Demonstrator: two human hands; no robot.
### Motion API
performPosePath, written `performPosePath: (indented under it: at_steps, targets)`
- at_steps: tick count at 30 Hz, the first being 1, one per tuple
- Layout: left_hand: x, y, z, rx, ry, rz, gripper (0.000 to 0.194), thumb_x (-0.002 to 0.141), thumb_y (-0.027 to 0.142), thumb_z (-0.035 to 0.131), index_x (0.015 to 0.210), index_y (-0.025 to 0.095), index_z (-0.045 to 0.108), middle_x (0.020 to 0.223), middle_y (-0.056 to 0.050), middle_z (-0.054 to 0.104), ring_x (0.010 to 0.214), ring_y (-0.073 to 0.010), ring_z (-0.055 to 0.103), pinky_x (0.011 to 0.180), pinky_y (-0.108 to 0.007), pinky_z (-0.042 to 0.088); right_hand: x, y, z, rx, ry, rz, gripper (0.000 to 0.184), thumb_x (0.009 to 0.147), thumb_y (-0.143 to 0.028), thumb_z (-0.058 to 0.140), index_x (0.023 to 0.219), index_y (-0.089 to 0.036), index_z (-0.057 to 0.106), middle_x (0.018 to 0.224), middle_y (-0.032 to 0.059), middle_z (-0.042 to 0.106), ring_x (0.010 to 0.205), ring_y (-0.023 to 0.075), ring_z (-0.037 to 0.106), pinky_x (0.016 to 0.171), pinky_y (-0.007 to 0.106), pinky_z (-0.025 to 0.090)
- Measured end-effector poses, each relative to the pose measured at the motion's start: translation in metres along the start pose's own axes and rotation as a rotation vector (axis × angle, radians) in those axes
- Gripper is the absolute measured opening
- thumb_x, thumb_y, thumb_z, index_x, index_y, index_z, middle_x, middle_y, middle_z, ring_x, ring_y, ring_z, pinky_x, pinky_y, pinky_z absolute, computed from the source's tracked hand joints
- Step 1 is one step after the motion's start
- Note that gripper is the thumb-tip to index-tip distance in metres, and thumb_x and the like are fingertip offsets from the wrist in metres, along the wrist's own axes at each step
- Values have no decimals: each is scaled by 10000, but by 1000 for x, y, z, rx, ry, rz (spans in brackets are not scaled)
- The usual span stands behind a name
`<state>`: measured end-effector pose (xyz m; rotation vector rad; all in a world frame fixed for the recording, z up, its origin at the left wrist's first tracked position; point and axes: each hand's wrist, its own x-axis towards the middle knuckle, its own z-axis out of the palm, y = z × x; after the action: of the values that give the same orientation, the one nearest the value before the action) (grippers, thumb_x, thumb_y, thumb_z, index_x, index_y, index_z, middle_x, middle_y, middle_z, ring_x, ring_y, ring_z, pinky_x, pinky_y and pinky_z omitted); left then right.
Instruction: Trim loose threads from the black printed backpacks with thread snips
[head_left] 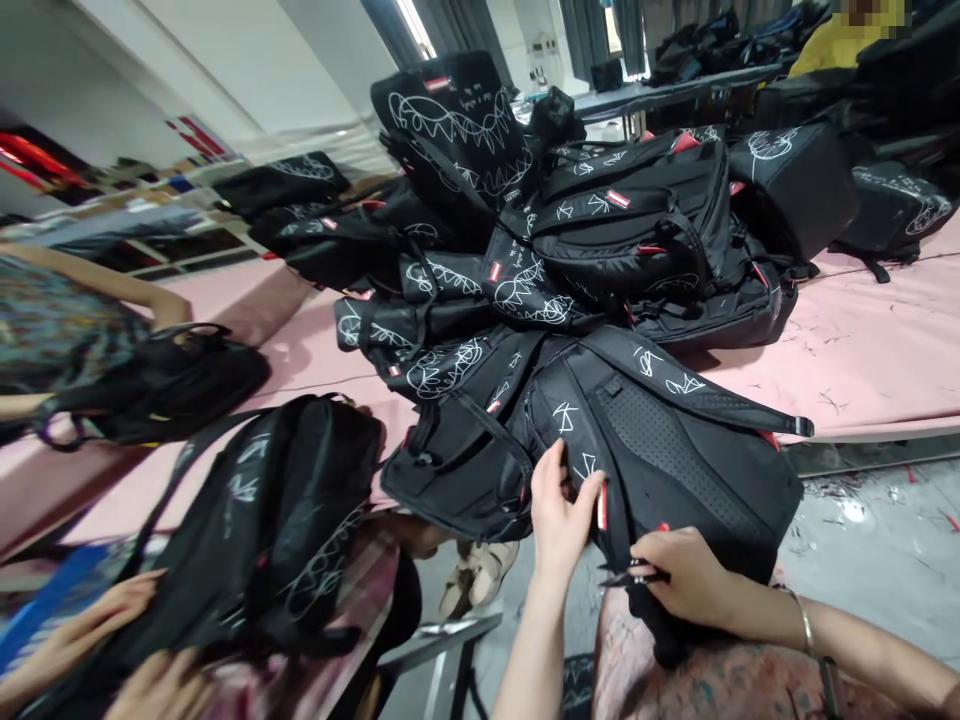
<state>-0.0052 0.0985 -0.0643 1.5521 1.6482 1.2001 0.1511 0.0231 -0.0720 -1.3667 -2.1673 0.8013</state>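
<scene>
A black backpack with white scribbled marks lies in front of me, its padded mesh back and shoulder straps facing up. My left hand is at the near strap, thumb and fingers apart, beside a small red-and-white label. In my right hand is a pair of thread snips, with the dark blades pointing left below the strap. The right fingers are closed round the snips, which partly hides them. Part of the backpack hangs over my lap.
More black backpacks are piled on the pink-covered table. On the left, a co-worker's hands rest on another backpack. A further person's arm is beyond. Thread scraps litter the table and grey floor.
</scene>
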Motion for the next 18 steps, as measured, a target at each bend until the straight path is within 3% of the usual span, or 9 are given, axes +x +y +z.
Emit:
performPosePath:
  at_steps: [2, 4, 7, 10, 12, 14, 16, 18]
  targets:
    - [8, 9, -2, 199, -58, 63, 718, 535, 431, 741, 1166, 170, 519, 1292, -174, 435, 1161, -339, 452, 912, -474, 429, 2, -5, 1, -58, -79, -65, 96, 748, -167, 477, 785, -205, 558, 728, -3, 634, 666, 137, 572, 555, 231, 311]
    - [16, 14, -9, 199, -125, 18, 699, 498, 393, 757, 1120, 144, 556, 1247, -180, 494, 1178, -370, 432, 948, -507, 391, 3, -7, 1, -64, -147, -146, 166, 726, -161, 488, 850, -230, 575, 756, -12, 645, 694, 138, 581, 563, 228, 318]
    - [31, 11, -35, -233, -302, -199, 533, 667, 361, 625, 1138, 126, 545, 1095, -155, 622, 1061, -317, 554, 917, -480, 435, -1, -4, -3, -21, -156, -237, 205, 706, -161, 493, 861, -258, 587, 741, -33, 644, 685, 133, 578, 593, 226, 343]
    - [48, -4, -69, -802, -393, -398, 505, 799, 295, 456, 1229, 32, 450, 1046, -191, 646, 947, -266, 627, 880, -411, 479, -6, 14, -11, -2, -5, -242, 122, 720, -179, 469, 759, -220, 577, 688, -17, 625, 648, 137, 559, 612, 237, 370]
    - [55, -15, -84, -1056, -418, -461, 537, 842, 249, 373, 1301, -28, 337, 1075, -220, 627, 951, -238, 631, 890, -348, 479, -7, 34, -22, -54, 149, -201, 146, 746, -167, 428, 704, -196, 565, 652, 7, 602, 616, 143, 539, 598, 249, 386]
    - [60, -25, -90, -1210, -455, -481, 578, 881, 248, 288, 1362, -52, 174, 1112, -229, 604, 972, -216, 623, 909, -311, 464, -3, 59, -38, -151, 299, -146, 213, 773, -131, 384, 738, -181, 588, 687, 33, 605, 643, 153, 547, 612, 259, 414]
    - [62, -31, -88, -1289, -490, -465, 609, 909, 282, 216, 1380, -53, 25, 1150, -228, 581, 994, -205, 612, 945, -302, 434, 4, 84, -59, -269, 414, -108, 292, 792, -99, 358, 900, -169, 619, 870, 68, 626, 800, 178, 578, 702, 280, 451]
    - [63, -33, -84, -1321, -527, -440, 624, 920, 321, 177, 1377, -40, -49, 1190, -218, 556, 1026, -195, 595, 981, -292, 396, 11, 109, -79, -422, 465, -35, 361, 814, -104, 361, 1071, -196, 597, 1037, 73, 597, 867, 190, 588, 679, 277, 476]
